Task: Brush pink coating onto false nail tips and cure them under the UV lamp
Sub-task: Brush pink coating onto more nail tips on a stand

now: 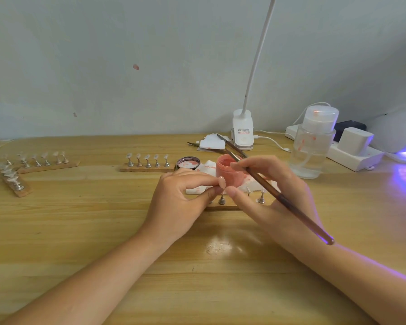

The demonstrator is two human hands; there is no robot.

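Wood table fills the lower half of the frame, pale wall behind. UV lamp sits at the right edge, mid-height, white shell w/ violet glow spilling onto the tabletop. White power strip just left of it w/ 1 white cube plug on top. Clear pump bottle stands in front of the strip, white cap, pink smears on it. Clip lamp center-right at the back, its white neck running up out of the top of the frame.

My 2 hands meet at center. Left hand pinches 1 pink-coated nail tip btwn thumb and forefinger, other fingers curled under. Right hand holds 1 brush in its curled fingers, the brown handle slanting to lower right, bristle end pointing up-left over the jar; thumb tip nearly touches the nail tip.

Pink jar is open, right behind my fingers, on white tissue. Its lid lies upside down just left.

Stands: 1 wood strip left of the lid carries 5 metal holders w/ clear tips. Far left, 3 more strips, tips too blurred to count. 1 strip under my hands, 2 holders visible, rest hidden.

Behind the jar: white pads and 2 more thin tools lying across them.
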